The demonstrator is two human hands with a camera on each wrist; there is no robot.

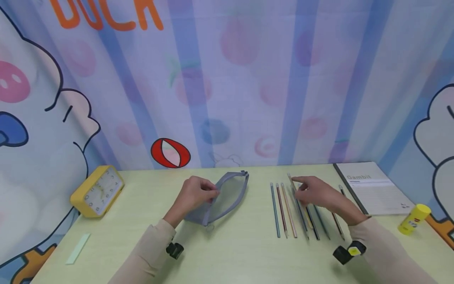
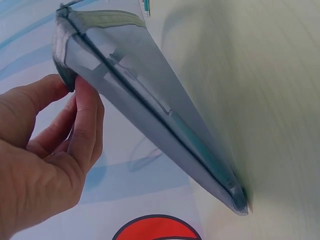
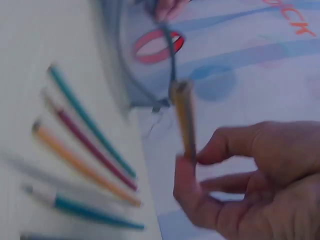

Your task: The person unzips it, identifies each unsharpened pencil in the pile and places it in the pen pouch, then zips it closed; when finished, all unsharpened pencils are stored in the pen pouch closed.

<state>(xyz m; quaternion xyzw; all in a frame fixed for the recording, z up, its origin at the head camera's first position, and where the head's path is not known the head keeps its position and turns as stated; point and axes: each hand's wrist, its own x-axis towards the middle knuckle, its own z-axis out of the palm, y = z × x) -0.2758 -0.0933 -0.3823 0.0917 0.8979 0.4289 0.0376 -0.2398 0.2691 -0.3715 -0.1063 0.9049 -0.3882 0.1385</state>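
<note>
My left hand (image 1: 196, 195) pinches the rim of a grey-blue zip pencil case (image 1: 198, 216), whose mouth gapes toward the right. Through its thin side in the left wrist view a long teal shape (image 2: 197, 142) shows, possibly a pencil. Above the row of pencils, my right hand (image 1: 317, 192) holds a yellowish pencil (image 3: 186, 122) between thumb and fingers, raised off the table. Below it lie a teal pencil (image 3: 90, 120), a dark red pencil (image 3: 95, 150), an orange pencil (image 3: 85, 162) and several more, partly hidden by the hand in the head view.
A yellow clock (image 1: 97, 191) stands at the left, with a pale green strip (image 1: 78, 248) in front of it. On the right are a notebook (image 1: 376, 189) and a yellow glue stick (image 1: 414, 219). A printed curtain (image 1: 241, 98) hangs behind the table.
</note>
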